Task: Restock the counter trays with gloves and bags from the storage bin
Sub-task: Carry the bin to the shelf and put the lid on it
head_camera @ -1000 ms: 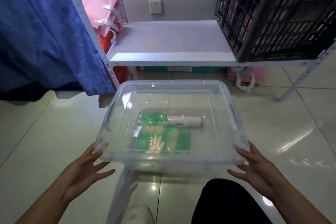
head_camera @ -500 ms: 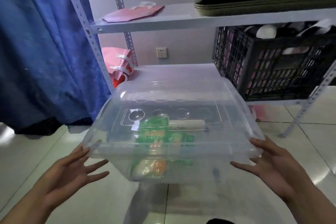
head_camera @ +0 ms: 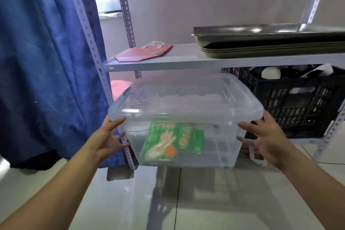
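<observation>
We hold the bin [head_camera: 186,117], a clear plastic box with its lid on, up off the floor [head_camera: 186,201] in front of the shelf [head_camera: 186,59]. Our left hand [head_camera: 108,140] presses flat against the bin's left side just under the lid's rim, fingers [head_camera: 115,123] straight and spread apart. Our right hand [head_camera: 265,136] does the same on the right side, fingers straight and splayed on the wall below the rim. Neither hand curls round anything; the bin is carried between the two palms.

Inside, a green glove pack [head_camera: 164,142] with a printed hand leans against the near wall, tilted, its lower edge on the bin's bottom. A second green pack [head_camera: 192,140] lies just behind it, touching it.

On the shelf a pink bag [head_camera: 143,53] lies flat at the left, and metal trays [head_camera: 270,41] are stacked at the right. Below the shelf, behind the bin to the right, stands a black crate [head_camera: 298,106]. A blue curtain [head_camera: 46,61] hangs at the left, beside the shelf's upright.
</observation>
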The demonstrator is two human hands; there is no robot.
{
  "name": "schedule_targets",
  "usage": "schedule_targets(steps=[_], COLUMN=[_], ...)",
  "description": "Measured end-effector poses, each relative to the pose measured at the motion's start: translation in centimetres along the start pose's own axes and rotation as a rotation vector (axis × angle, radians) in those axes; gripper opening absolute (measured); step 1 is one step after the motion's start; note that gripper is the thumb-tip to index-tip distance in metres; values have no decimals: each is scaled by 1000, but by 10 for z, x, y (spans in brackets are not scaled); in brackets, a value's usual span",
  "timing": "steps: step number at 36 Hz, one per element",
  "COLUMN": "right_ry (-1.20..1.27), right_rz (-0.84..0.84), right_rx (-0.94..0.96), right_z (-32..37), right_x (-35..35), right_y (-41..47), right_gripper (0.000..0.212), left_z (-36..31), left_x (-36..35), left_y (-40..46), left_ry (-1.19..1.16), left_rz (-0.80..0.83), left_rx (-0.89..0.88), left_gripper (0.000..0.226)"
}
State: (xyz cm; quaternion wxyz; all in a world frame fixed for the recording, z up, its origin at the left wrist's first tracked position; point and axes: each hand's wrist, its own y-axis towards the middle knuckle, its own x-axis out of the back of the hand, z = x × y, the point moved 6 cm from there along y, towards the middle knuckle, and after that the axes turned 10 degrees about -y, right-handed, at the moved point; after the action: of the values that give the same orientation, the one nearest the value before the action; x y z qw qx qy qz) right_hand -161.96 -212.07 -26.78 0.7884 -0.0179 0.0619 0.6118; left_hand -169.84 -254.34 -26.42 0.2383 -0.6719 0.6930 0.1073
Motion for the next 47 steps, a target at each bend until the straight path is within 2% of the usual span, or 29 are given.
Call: schedule_targets(steps=[3, 5, 8, 10, 13, 16, 19, 22, 26, 32, 35, 37, 38, 41, 43, 47], right_ry=[-72, -73, -34, -47, -105, -153, -313, -602, -918, -1142, -1200, -1248, -1261, -1372, -1496, -1621], right_rz=[-172, -202, -42, 1, -141, -274, -439, -529, -508, -532, -459, -442, -449, -447, -429, -390], right_rx=[70, 85, 68, 68, 110, 141, 170, 253, 377, 388, 346, 332, 329, 281, 232, 170], right_z=[5, 12, 17, 17, 14, 14, 21, 34, 47, 38, 22, 15, 13, 9, 5, -3], right_x=[-2, -6, -13, -15, -14, -14, -11, -14, -35, -45, -52, -58, -60, -66, -66, -64], right_y=[15, 24, 32, 32, 36, 49, 66, 79, 89, 96, 102, 108, 112, 123, 129, 137], right_gripper=[60, 54, 56, 55, 57, 69, 72, 60, 42, 39, 42, 46, 46, 50, 55, 67], left_z=[-3, -6, -9, -12, -15, -18, -22, -22, -23, -13, -10, -12, -15, -18, -6, -1], left_x=[-6, -7, -9, -7, -4, -6, -12, -20, -22, -18, -13, -15, -17, -32, -40, -37], left_y=[11, 19, 32, 42, 52, 62, 71, 81, 97, 117, 127, 131, 132, 133, 139, 159], left_ry=[36, 45, 33, 18, 28, 74, 122, 139, 133, 157, 233, 352, 497, 1206, 1508, 1697], left_rz=[-24, -50, -80, -111, -137, -146, -191, -218, -239, -214, -231, -242, -266, -321, -253, -256], left_rx=[-74, -117, -159, -187, -242, -290, -327, -336, -341, -340, -385, -462, -526, -743, -791, -737], left_gripper=[57, 53, 38, 39, 42, 46, 50, 60, 70, 64, 65, 68, 68, 65, 69, 97])
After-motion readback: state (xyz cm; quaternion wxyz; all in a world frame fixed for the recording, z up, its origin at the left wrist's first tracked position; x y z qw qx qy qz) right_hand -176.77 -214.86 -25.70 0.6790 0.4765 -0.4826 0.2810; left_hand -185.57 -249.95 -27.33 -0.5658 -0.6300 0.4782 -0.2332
